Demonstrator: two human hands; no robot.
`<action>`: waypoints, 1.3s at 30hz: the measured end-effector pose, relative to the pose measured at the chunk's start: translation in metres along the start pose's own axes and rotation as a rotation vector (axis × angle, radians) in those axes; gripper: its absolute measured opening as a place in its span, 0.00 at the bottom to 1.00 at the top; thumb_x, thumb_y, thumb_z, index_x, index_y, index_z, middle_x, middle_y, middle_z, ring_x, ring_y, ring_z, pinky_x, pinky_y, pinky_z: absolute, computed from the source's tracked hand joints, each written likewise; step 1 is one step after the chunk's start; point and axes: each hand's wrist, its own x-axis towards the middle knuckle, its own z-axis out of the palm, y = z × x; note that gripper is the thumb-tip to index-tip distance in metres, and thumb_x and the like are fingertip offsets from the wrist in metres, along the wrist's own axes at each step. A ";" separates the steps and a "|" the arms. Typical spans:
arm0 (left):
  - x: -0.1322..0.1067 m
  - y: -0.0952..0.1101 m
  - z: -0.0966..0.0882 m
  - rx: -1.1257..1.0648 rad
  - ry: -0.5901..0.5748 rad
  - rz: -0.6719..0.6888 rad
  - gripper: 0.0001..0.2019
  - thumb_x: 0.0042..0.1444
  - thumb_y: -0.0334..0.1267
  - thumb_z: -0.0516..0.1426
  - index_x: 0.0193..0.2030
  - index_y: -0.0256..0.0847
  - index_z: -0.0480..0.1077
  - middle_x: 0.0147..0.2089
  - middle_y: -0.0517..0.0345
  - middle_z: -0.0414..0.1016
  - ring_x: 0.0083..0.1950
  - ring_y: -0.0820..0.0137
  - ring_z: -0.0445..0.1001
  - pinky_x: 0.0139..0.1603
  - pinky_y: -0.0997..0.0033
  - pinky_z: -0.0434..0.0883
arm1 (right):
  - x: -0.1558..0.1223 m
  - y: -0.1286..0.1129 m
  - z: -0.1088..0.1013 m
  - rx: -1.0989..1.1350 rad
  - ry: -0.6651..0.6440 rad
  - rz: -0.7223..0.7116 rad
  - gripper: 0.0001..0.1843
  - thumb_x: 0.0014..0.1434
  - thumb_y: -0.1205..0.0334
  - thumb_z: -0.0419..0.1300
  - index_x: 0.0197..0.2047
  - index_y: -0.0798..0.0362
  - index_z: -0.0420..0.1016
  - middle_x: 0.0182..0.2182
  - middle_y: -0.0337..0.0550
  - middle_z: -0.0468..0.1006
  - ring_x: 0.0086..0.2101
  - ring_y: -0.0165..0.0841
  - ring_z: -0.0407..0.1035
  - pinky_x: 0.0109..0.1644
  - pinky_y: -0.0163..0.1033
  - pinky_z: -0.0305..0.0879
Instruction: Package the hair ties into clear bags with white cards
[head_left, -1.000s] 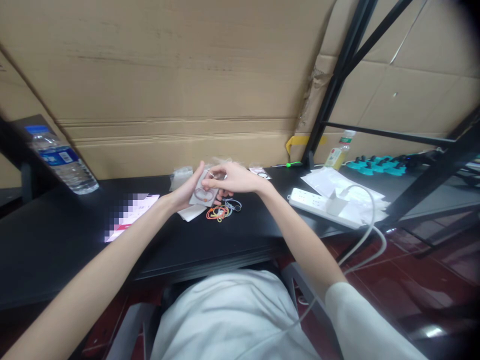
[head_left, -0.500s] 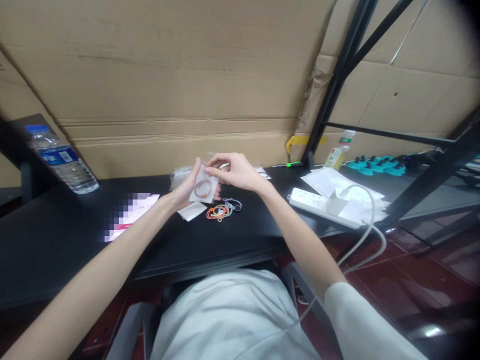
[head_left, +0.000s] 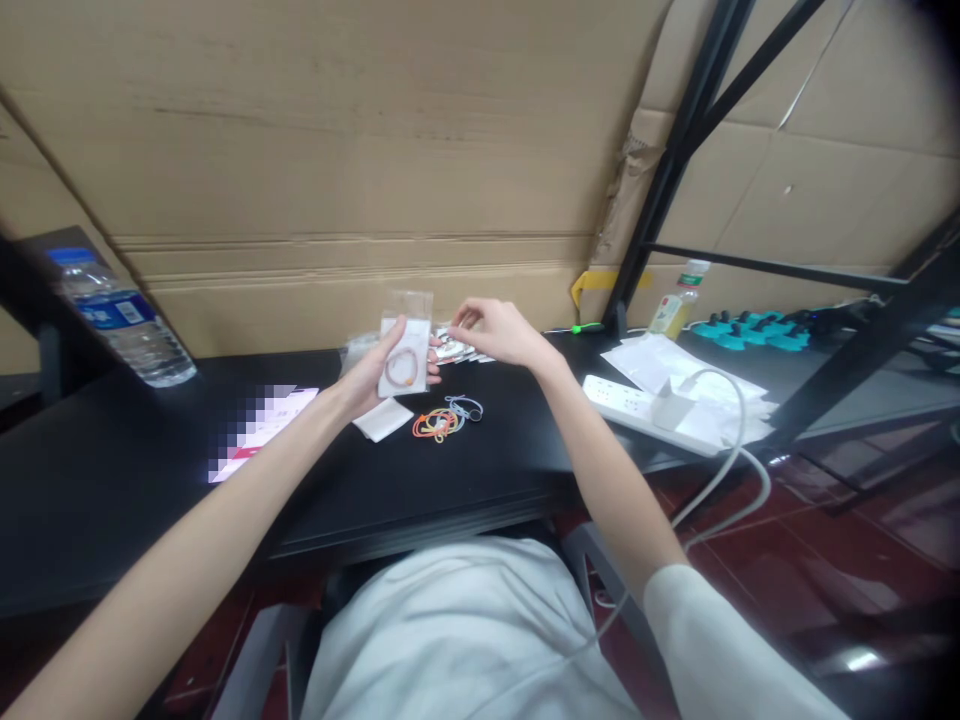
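Filling the background, a brown cardboard wall (head_left: 375, 140) rises behind a long black table (head_left: 480, 480). A person in a pale short-sleeved shirt (head_left: 465, 630) sits at it, both bare arms stretched forward. On the right, a black metal frame (head_left: 675, 160) slants upward. Below it lie loose white sheets (head_left: 652, 360) and a white power strip (head_left: 611, 400) with a cable trailing toward the floor. At far left stands a blue-capped water bottle (head_left: 124, 320); nearer the left forearm lies a bright flat panel (head_left: 262, 440), partly pixelated. Beyond the frame sit several teal pieces (head_left: 750, 330), with a bottle of yellow drink (head_left: 667, 312) beside them.

At the centre, above the table, the left hand (head_left: 364, 385) grasps a clear packet (head_left: 411, 330), thumb across its front. The right hand (head_left: 499, 332) is well apart from that packet, its fingers bent over a fanned row of small white cards (head_left: 457, 347); whether they pinch anything, I cannot tell. Crumpled clear bags (head_left: 358, 350) lie behind the left hand, a folded white paper (head_left: 383, 420) just below it. Right of the paper rest tangled orange and yellow cords (head_left: 429, 430), touching a grey-blue cord (head_left: 472, 402). Smallest, showing inside the held packet, is a thin pinkish loop (head_left: 415, 362) with an orange spot.
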 end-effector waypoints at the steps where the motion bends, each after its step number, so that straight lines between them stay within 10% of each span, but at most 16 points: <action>1: 0.000 0.000 0.000 0.008 0.015 0.002 0.35 0.66 0.69 0.52 0.51 0.35 0.79 0.41 0.41 0.84 0.40 0.58 0.84 0.47 0.57 0.83 | -0.001 0.004 0.000 -0.064 -0.123 0.040 0.12 0.65 0.55 0.68 0.48 0.53 0.83 0.43 0.47 0.86 0.41 0.38 0.79 0.48 0.41 0.70; 5: 0.001 0.000 -0.002 0.044 0.051 0.003 0.48 0.62 0.79 0.42 0.54 0.34 0.79 0.36 0.40 0.83 0.38 0.53 0.84 0.42 0.54 0.83 | -0.001 0.017 0.014 -0.245 -0.588 0.143 0.18 0.56 0.61 0.75 0.50 0.50 0.85 0.46 0.46 0.86 0.40 0.39 0.79 0.44 0.39 0.70; 10: 0.000 0.000 -0.002 0.106 0.031 -0.011 0.48 0.62 0.77 0.40 0.59 0.35 0.78 0.34 0.40 0.83 0.41 0.51 0.85 0.41 0.55 0.83 | 0.004 0.019 0.036 -0.229 -0.750 0.145 0.07 0.56 0.64 0.73 0.40 0.52 0.85 0.38 0.44 0.85 0.35 0.35 0.78 0.39 0.37 0.69; 19: 0.000 0.000 0.000 0.140 -0.054 -0.029 0.45 0.64 0.74 0.41 0.54 0.34 0.80 0.35 0.39 0.83 0.34 0.53 0.84 0.40 0.51 0.83 | -0.002 0.016 -0.001 0.062 -0.586 0.140 0.06 0.58 0.62 0.69 0.38 0.54 0.78 0.32 0.45 0.85 0.31 0.33 0.78 0.34 0.35 0.72; 27: 0.001 0.006 -0.008 -0.018 -0.002 -0.029 0.46 0.63 0.77 0.41 0.50 0.35 0.80 0.39 0.41 0.85 0.36 0.57 0.84 0.43 0.56 0.83 | -0.001 0.018 0.013 0.063 -0.662 0.247 0.09 0.61 0.63 0.69 0.44 0.55 0.79 0.36 0.47 0.87 0.32 0.34 0.80 0.34 0.35 0.73; 33: -0.002 0.003 -0.002 0.021 -0.053 -0.197 0.35 0.70 0.66 0.47 0.47 0.34 0.81 0.40 0.41 0.86 0.38 0.61 0.85 0.44 0.63 0.83 | 0.003 0.021 0.010 0.041 -0.185 0.053 0.18 0.73 0.50 0.60 0.53 0.54 0.81 0.44 0.50 0.87 0.41 0.38 0.82 0.48 0.41 0.75; 39: -0.003 -0.004 0.000 0.053 -0.162 -0.211 0.35 0.69 0.67 0.47 0.53 0.37 0.81 0.50 0.39 0.86 0.50 0.55 0.85 0.50 0.57 0.82 | 0.006 0.015 0.016 0.371 -0.134 -0.036 0.19 0.71 0.51 0.63 0.58 0.54 0.78 0.52 0.52 0.84 0.48 0.39 0.80 0.50 0.42 0.78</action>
